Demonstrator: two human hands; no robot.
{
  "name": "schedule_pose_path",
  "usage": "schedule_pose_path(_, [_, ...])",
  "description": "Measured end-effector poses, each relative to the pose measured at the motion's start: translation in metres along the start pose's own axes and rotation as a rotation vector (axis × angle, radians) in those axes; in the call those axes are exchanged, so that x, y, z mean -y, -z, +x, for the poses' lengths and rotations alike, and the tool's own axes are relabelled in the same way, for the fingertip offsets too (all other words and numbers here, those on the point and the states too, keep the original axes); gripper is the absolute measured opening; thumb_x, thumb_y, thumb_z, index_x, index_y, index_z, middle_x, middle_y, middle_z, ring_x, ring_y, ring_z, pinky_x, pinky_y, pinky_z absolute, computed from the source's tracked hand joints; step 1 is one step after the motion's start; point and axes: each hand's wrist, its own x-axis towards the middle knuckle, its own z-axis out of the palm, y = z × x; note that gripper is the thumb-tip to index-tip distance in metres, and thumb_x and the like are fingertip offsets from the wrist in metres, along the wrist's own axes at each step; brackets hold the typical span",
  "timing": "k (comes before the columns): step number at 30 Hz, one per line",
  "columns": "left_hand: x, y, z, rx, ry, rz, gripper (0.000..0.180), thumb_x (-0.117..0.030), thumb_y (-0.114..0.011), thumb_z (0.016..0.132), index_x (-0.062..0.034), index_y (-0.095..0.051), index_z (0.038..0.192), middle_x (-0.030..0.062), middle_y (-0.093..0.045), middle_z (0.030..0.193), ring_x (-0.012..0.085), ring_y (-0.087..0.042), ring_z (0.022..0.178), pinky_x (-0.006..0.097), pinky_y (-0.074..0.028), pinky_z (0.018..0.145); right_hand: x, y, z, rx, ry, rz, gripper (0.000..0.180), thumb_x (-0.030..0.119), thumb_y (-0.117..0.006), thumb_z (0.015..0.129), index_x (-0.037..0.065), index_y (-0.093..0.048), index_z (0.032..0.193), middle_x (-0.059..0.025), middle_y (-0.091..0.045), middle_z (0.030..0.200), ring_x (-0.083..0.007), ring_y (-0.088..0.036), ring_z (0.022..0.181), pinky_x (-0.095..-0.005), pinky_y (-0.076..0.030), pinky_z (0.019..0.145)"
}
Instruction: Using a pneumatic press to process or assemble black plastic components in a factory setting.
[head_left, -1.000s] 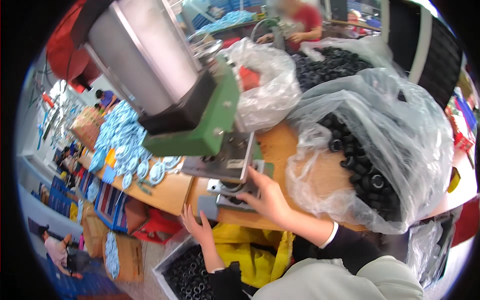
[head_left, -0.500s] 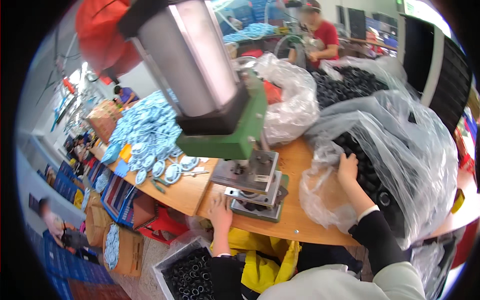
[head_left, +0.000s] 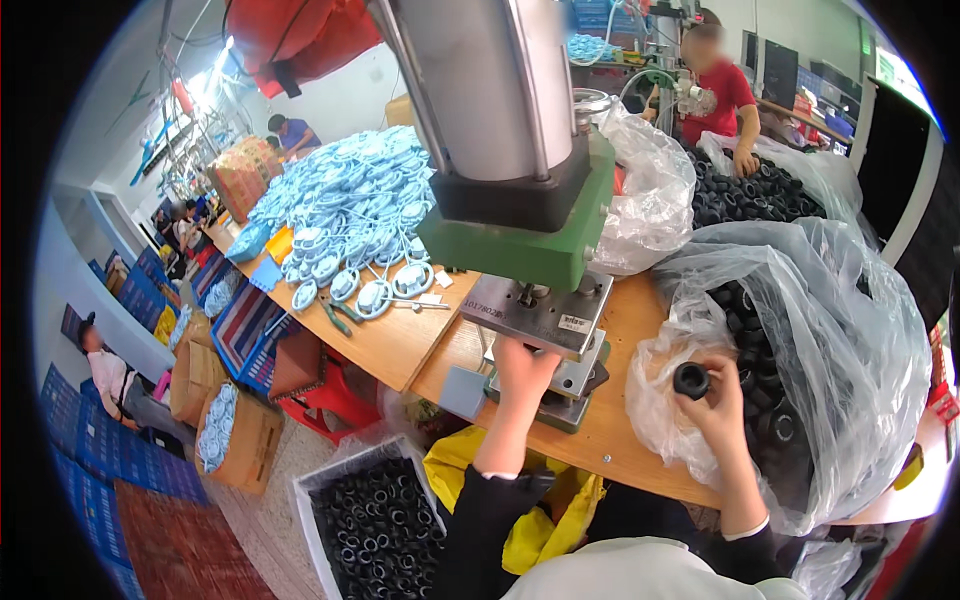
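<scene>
My right hand (head_left: 722, 405) pinches a round black ring-shaped part (head_left: 691, 380) beside the mouth of a clear plastic bag (head_left: 830, 300). More black parts (head_left: 745, 330) lie loose in that bag. My left hand (head_left: 525, 375) reaches into the bench press, which has a green head (head_left: 520, 240) and a grey cylinder. Its fingers go in under the upper steel plate (head_left: 540, 312), where they are hidden, so what they touch or hold does not show. A small grey-blue square pad (head_left: 463, 391) lies at the table edge, left of the press base.
Pale blue corded parts (head_left: 345, 200) are heaped on the left table (head_left: 400, 350), with green-handled pliers (head_left: 338, 318) in front. A white bin of black rings (head_left: 375, 525) stands below, left of me. Opposite, a co-worker in red (head_left: 722, 95) has a hand on another black pile.
My right hand has come out of the bag with a black ring-shaped part. My left hand has moved from the table beside the press to under its upper plate. The view has shifted.
</scene>
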Motion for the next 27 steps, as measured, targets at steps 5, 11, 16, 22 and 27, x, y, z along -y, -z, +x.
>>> schedule_pose_path(5, [-0.008, -0.016, -0.017, -0.112, 0.034, 0.283, 0.037, -0.015, -0.074, 0.067, -0.0017, -0.059, 0.098, 0.0149, -0.062, 0.089, 0.0375, -0.057, 0.090, 0.040, -0.045, 0.080, 0.024, -0.034, -0.014, 0.184, 0.061, 0.045, 0.057, 0.002, -0.076, 0.067, 0.000, -0.050, 0.117, -0.0102, -0.058, 0.109, -0.0182, -0.058, 0.101, -0.0302, -0.046, 0.089])
schedule_pose_path(11, [0.002, 0.026, -0.078, -0.480, 0.084, 0.098, 0.032, -0.008, -0.072, 0.075, -0.0010, -0.058, 0.103, 0.0067, -0.062, 0.091, 0.0169, -0.057, 0.083, 0.030, -0.046, 0.078, 0.033, -0.110, -0.006, 0.237, 0.240, 0.011, 0.053, 0.005, -0.076, 0.070, -0.003, -0.051, 0.116, -0.0140, -0.060, 0.108, -0.0223, -0.061, 0.099, -0.0331, -0.048, 0.086])
schedule_pose_path(16, [0.072, 0.171, -0.210, -0.731, 0.485, 0.675, 0.052, -0.019, -0.076, 0.071, 0.0023, -0.052, 0.112, 0.0182, -0.055, 0.112, 0.0313, -0.051, 0.104, 0.039, -0.039, 0.093, 0.039, -0.151, 0.015, 0.216, 0.210, -0.137, 0.042, 0.009, -0.075, 0.069, 0.000, -0.059, 0.107, -0.0191, -0.062, 0.096, -0.0357, -0.061, 0.088, -0.0377, -0.050, 0.075])
schedule_pose_path(22, [0.108, 0.218, -0.236, -0.592, 0.885, 1.105, 0.078, -0.043, -0.067, 0.080, 0.0058, -0.037, 0.132, 0.0308, -0.035, 0.135, 0.0422, -0.030, 0.128, 0.048, -0.027, 0.105, 0.035, -0.156, 0.043, 0.229, 0.215, -0.128, 0.031, 0.010, -0.075, 0.067, 0.000, -0.063, 0.095, -0.0190, -0.064, 0.089, -0.0356, -0.062, 0.082, -0.0383, -0.050, 0.072])
schedule_pose_path(27, [0.114, 0.141, -0.115, -0.045, 0.110, 0.782, 0.047, -0.021, -0.056, 0.089, 0.0003, -0.046, 0.129, 0.0226, -0.040, 0.137, 0.0433, -0.027, 0.131, 0.049, -0.025, 0.107, 0.023, -0.135, 0.016, 0.258, 0.267, -0.203, 0.051, 0.015, -0.074, 0.068, -0.003, -0.055, 0.111, -0.0244, -0.057, 0.107, -0.0384, -0.055, 0.100, -0.0402, -0.045, 0.087])
